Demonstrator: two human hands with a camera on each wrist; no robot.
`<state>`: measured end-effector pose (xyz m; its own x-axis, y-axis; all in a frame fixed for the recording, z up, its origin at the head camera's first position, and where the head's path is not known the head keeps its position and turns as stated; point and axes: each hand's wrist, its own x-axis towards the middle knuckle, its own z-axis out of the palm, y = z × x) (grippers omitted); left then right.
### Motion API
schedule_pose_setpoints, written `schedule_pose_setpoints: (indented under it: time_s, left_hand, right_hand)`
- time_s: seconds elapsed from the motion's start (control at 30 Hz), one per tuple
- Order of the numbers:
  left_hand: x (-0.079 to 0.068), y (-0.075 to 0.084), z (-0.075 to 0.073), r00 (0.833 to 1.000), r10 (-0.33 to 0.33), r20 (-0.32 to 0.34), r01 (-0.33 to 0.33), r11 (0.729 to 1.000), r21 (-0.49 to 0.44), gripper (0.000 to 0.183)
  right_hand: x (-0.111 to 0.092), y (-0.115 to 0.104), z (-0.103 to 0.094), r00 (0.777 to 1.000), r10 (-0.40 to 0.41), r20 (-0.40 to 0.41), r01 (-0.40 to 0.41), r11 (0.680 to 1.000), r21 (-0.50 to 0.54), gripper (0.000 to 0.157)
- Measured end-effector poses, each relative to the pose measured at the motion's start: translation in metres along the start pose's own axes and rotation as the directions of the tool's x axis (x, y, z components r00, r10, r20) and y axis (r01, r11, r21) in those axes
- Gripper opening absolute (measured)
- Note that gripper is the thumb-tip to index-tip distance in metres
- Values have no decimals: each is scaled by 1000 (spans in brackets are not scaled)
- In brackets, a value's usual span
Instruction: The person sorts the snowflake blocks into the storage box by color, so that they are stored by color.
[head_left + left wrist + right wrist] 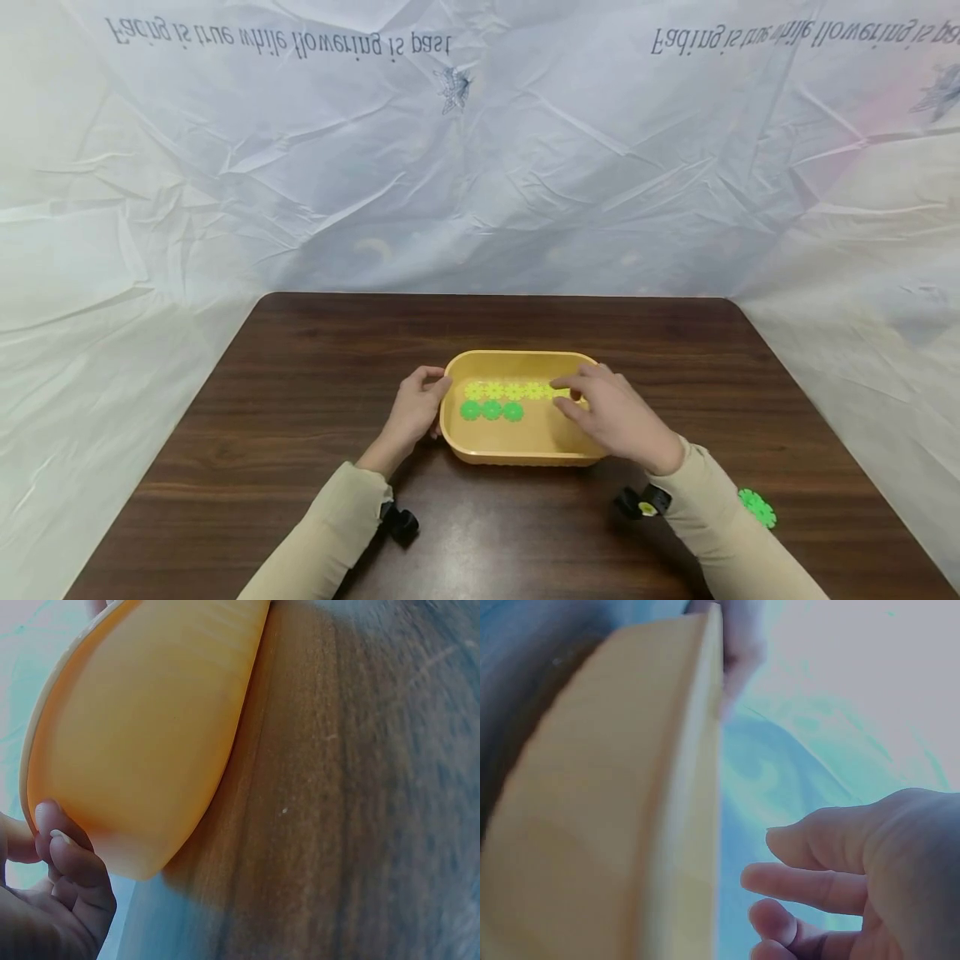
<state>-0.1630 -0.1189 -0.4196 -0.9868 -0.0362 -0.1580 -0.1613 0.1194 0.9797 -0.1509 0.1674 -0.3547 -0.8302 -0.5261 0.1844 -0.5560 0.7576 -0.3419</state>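
Note:
A yellow plastic basin sits on the table in the head view. My left hand grips its left rim; in the left wrist view the fingertips press against the basin's outer wall. Inside lie a row of yellow flower-shaped pieces and, below it, three green flower-shaped pieces. Over the right side of the basin hovers my right hand, covering the right end of the yellow row. Its thumb and fingers stand apart with nothing between them in the right wrist view.
Beside my right forearm, more green flower-shaped pieces lie on the dark wood table. A pale printed sheet hangs behind the table and along both sides.

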Motion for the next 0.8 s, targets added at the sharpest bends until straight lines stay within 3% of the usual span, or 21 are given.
schedule_pose_setpoints:
  time_s: [0.23,0.33,0.47,0.67,0.8]
  left_hand:
    - [-1,1,0,1000,4,4,-4,1000,1,33]
    - [-1,1,-1,1000,1,6,-1,1000,2,33]
    - [-1,1,-1,1000,0,4,0,1000,1,33]
    - [-1,1,0,1000,-2,1,2,1000,2,33]
    - [-1,0,0,1000,-1,3,1,1000,2,33]
  right_hand:
    - [-39,23,-38,991,103,-83,-106,994,-37,30]
    - [-58,34,-50,983,169,-75,-173,984,-51,34]
    - [-81,51,-57,967,255,-13,-255,963,-81,42]
    - [-110,78,-50,915,373,155,-359,927,-112,43]
    - [-125,95,-44,887,412,208,-397,911,-111,39]
